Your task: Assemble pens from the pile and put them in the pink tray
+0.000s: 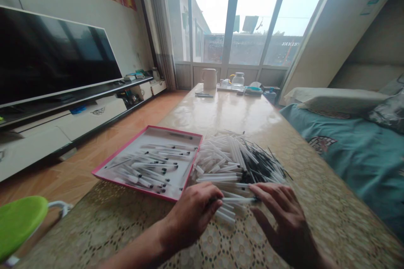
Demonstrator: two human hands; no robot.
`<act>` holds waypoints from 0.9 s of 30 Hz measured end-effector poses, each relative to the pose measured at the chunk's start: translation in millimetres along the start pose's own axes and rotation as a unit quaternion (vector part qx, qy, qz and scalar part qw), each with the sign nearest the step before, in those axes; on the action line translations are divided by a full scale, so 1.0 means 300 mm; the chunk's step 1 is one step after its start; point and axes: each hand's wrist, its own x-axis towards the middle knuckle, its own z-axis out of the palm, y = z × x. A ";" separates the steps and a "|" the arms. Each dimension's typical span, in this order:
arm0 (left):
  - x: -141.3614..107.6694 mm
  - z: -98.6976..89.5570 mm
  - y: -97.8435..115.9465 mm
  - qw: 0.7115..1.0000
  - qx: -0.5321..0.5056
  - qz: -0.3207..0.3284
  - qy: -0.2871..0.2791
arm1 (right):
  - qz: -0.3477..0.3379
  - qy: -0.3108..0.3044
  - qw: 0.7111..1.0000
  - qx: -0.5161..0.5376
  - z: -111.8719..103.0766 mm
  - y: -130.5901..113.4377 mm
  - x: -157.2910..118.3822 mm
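My left hand [197, 210] is closed, pinching the near end of a white pen barrel [236, 200] that points to the right. Its black far end lies between the thumb and fingers of my right hand [280, 212], which are spread apart; whether a fingertip touches it I cannot tell. Just beyond both hands lies a pile of white pen barrels [217, 151], with thin black pen refills [263, 164] heaped on its right side. Left of the pile, a pink-rimmed shallow box [118, 148] holds many white pens with black ends [154, 166], lying loosely.
The patterned table [217, 246] runs toward the window. At its far end stand a beige jug [209, 79], a glass pitcher [238, 80] and a tissue pack [253, 90]. A green stool [22, 225] is at the left, a blue-covered bed [347, 151] at the right.
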 end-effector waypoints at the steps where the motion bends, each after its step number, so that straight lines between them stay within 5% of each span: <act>1: -0.005 0.043 0.016 1.000 -0.011 0.007 -0.012 | -0.023 -0.038 0.999 0.006 0.000 -0.015 0.005; 5: -0.016 0.145 0.004 0.998 -0.052 0.026 -0.018 | -0.047 -0.173 0.983 0.028 0.021 -0.044 -0.004; 11: -0.028 0.159 -0.069 0.997 -0.049 0.029 0.061 | 0.007 -0.264 0.964 0.044 0.040 -0.023 -0.045; 19: -0.033 0.169 -0.100 0.989 0.078 0.118 0.044 | 0.005 -0.272 0.960 0.064 0.049 -0.047 -0.036; 27: -0.037 0.161 -0.097 0.993 0.041 0.090 0.057 | 0.070 -0.258 0.960 0.079 0.053 -0.033 -0.043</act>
